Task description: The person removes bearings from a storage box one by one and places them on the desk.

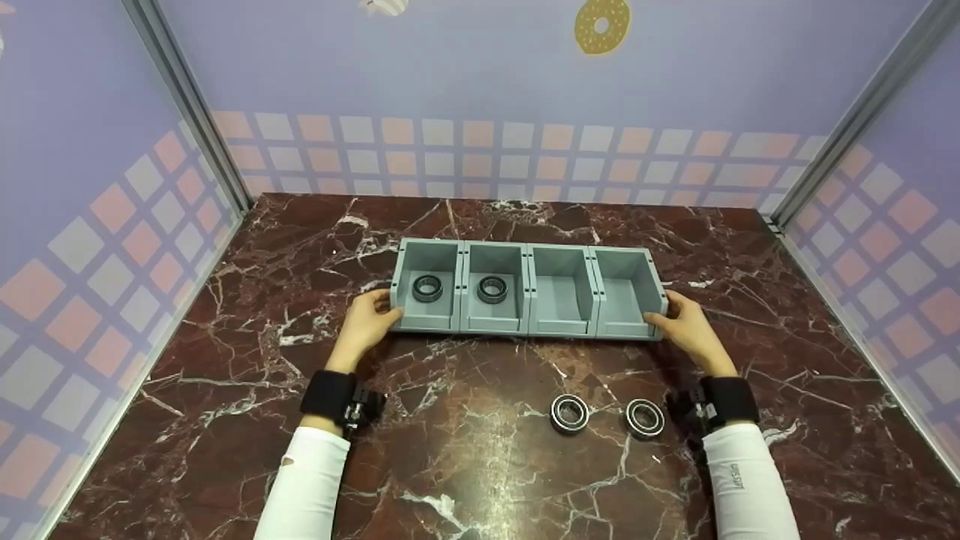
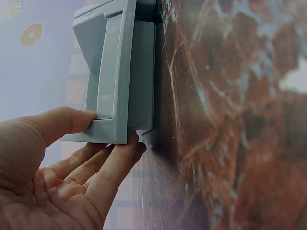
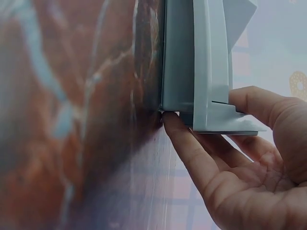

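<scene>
A row of joined grey plastic bins (image 1: 495, 325) stands on the marbled table, its low front lips toward me. My left hand (image 1: 367, 321) grips the row's left end. In the left wrist view, that thumb (image 2: 76, 120) presses the front corner while the fingers lie along the outer side wall. At the other end, my right hand (image 1: 685, 327) holds the right side wall between thumb and fingers (image 3: 192, 155). One ball bearing (image 1: 427, 298) lies flat in the leftmost bin. Another bearing (image 1: 493, 299) lies in the bin beside it. The two right bins hold nothing.
Two loose bearings, one (image 1: 569, 430) left of the other (image 1: 645, 435), lie on the dark red marbled table (image 1: 465, 480) in front of the bins, near the right wrist. Purple panels with pink and white squares (image 1: 478, 133) enclose the back and sides.
</scene>
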`<state>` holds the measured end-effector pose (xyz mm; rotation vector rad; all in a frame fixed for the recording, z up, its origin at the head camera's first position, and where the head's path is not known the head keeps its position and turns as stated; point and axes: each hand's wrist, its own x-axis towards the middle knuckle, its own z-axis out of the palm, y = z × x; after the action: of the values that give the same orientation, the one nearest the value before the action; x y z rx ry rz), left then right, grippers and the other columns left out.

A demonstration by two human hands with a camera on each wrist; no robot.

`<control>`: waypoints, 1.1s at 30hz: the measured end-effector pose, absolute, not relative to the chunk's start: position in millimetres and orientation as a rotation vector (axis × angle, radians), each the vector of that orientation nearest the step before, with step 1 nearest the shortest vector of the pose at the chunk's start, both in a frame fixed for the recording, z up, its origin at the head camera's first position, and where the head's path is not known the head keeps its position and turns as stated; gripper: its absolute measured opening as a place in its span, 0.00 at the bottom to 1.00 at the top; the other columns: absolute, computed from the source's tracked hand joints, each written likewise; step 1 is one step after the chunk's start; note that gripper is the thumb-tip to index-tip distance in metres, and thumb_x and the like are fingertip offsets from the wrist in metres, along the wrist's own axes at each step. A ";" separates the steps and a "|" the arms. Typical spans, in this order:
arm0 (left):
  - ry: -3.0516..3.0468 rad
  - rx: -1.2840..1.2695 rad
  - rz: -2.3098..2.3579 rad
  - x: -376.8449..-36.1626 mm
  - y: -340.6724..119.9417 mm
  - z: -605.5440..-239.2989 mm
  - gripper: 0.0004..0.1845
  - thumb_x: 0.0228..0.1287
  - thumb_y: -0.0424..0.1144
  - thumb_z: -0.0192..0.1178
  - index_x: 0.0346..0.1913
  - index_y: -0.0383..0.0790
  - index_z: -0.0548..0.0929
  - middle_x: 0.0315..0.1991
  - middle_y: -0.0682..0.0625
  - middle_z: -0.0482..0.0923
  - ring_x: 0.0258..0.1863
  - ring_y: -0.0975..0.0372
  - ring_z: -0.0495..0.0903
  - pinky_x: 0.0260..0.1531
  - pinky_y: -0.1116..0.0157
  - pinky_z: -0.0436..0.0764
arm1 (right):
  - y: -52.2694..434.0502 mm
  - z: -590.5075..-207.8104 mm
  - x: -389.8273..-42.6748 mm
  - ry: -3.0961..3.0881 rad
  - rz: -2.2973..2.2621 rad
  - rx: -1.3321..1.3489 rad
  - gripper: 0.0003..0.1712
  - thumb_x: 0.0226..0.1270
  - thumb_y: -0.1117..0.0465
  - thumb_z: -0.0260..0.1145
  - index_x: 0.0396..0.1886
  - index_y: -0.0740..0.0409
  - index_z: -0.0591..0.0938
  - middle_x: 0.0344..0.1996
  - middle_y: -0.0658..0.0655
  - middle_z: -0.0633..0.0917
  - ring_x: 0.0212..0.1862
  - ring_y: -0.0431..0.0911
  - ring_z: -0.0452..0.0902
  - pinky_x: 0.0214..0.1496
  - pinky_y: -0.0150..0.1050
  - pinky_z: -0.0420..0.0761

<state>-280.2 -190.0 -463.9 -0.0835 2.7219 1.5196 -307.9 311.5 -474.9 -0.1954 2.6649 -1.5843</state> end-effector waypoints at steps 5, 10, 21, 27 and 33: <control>2.735 -0.088 1.518 -282.0 -190.5 -465.8 0.28 0.73 0.32 0.57 0.71 0.20 0.68 0.67 0.24 0.72 0.69 0.37 0.74 0.70 0.48 0.77 | 312.4 -476.2 -310.4 2.680 -1.572 -0.205 0.29 0.71 0.71 0.61 0.68 0.79 0.69 0.57 0.80 0.80 0.41 0.28 0.78 0.41 0.21 0.78; 2.741 -0.090 1.511 -282.0 -191.2 -466.6 0.28 0.73 0.32 0.56 0.71 0.20 0.68 0.68 0.24 0.72 0.69 0.37 0.74 0.70 0.47 0.76 | 311.6 -476.9 -311.6 2.681 -1.585 -0.191 0.30 0.70 0.72 0.61 0.69 0.80 0.68 0.58 0.81 0.79 0.40 0.27 0.77 0.40 0.21 0.79; 2.727 -0.093 1.537 -281.8 -189.6 -466.9 0.28 0.73 0.31 0.56 0.70 0.19 0.68 0.68 0.23 0.72 0.69 0.37 0.74 0.70 0.47 0.76 | 311.7 -476.4 -310.5 2.690 -1.573 -0.190 0.30 0.71 0.72 0.60 0.70 0.79 0.67 0.60 0.81 0.78 0.41 0.26 0.75 0.42 0.20 0.78; 2.734 -0.086 1.504 -280.6 -190.7 -466.2 0.28 0.73 0.31 0.56 0.71 0.20 0.67 0.68 0.24 0.71 0.69 0.37 0.74 0.70 0.46 0.76 | 311.9 -477.4 -310.4 2.685 -1.578 -0.206 0.31 0.71 0.72 0.60 0.71 0.80 0.66 0.61 0.81 0.77 0.43 0.27 0.75 0.43 0.19 0.78; 2.748 -0.078 1.504 -281.6 -190.5 -466.2 0.28 0.73 0.31 0.56 0.71 0.20 0.68 0.67 0.23 0.72 0.68 0.36 0.75 0.70 0.46 0.77 | 313.3 -478.1 -312.6 2.697 -1.574 -0.201 0.30 0.70 0.73 0.60 0.70 0.80 0.67 0.59 0.80 0.79 0.41 0.26 0.75 0.43 0.19 0.77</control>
<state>-281.6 -190.5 -466.2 -0.0782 2.7483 1.5041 -312.6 313.3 -478.1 -0.2011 2.6970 -1.5742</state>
